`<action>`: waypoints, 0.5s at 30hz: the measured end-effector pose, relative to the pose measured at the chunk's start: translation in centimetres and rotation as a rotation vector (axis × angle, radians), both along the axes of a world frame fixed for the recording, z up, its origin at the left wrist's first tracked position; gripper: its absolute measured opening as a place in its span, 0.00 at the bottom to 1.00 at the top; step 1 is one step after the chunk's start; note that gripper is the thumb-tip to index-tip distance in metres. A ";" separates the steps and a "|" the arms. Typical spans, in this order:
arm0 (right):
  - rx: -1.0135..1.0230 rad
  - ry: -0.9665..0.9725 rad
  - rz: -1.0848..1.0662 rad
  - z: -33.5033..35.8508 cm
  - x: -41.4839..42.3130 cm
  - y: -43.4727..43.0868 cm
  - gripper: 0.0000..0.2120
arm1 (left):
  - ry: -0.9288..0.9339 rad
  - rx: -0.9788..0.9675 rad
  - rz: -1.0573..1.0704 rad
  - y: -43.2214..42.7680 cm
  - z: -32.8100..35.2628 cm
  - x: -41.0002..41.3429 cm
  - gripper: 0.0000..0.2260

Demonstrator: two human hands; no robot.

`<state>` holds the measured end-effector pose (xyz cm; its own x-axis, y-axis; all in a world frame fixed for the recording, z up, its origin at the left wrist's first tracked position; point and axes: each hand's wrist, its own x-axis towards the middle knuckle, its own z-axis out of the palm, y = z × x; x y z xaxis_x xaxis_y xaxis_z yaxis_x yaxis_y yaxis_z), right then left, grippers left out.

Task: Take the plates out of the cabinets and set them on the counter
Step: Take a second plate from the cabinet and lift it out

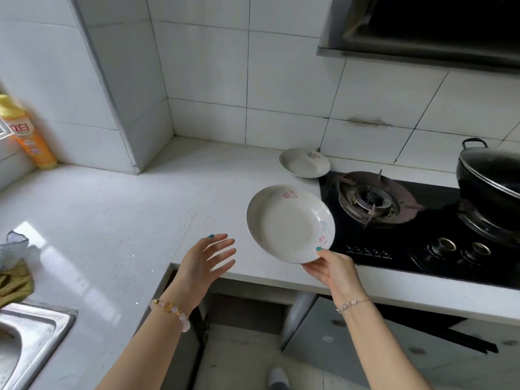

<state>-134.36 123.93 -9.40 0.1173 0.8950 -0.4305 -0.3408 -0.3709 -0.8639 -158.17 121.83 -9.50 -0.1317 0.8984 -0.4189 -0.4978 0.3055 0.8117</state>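
Observation:
My right hand [333,270] grips the near rim of a white plate with a faint floral print [287,223], held tilted above the counter's front edge beside the stove. My left hand [206,257] hovers to the left of that plate with fingers spread and nothing in it. A second matching plate [302,164] lies flat on the white counter [140,209] at the back, against the tiled wall. Below the counter edge an open cabinet [247,308] shows a dark interior.
A black gas stove [394,220] fills the counter to the right, with a black wok [489,181] on its far burner. A steel sink [31,342] and a cloth [14,274] sit at the left. An orange detergent bottle [28,133] stands by the left wall.

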 end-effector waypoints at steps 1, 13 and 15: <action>-0.005 0.000 0.008 -0.4 0.4 1.3 0.07 | 0.003 -0.007 0.013 1.0 -0.1 0.4 0.12; -0.120 0.050 0.036 -5.0 4.0 15.6 0.07 | -0.016 -0.095 0.122 12.2 -1.0 5.8 0.11; -0.152 0.059 0.030 -5.6 4.8 17.2 0.10 | -0.007 -0.111 0.127 13.2 -1.4 6.4 0.11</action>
